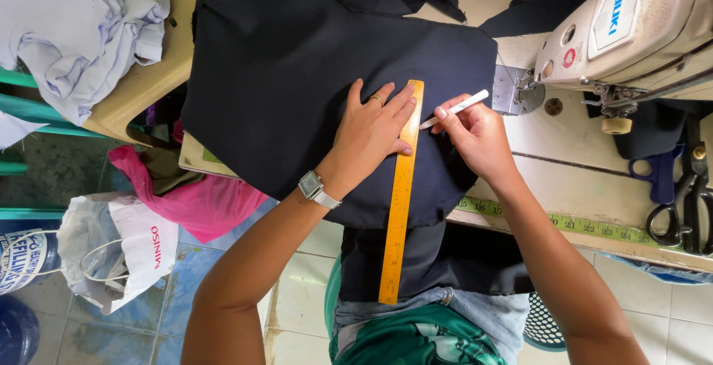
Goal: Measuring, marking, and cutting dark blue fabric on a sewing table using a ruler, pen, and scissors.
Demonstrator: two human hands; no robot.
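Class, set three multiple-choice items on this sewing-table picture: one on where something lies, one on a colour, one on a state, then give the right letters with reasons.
1. Where does the ruler lie?
A. on the dark fabric
B. on the floor
C. on top of the sewing machine

2. What colour is the ruler?
A. green
B. yellow-orange
C. white

3. What is the right hand doing?
A. lying empty
B. gripping the scissors
C. holding a white marking stick at the ruler's edge

Answers: 1 A, the ruler rests on the cloth under the left hand. 2 B, its face is yellow-orange. 3 C, the fingers pinch the stick; the scissors lie apart on the table.
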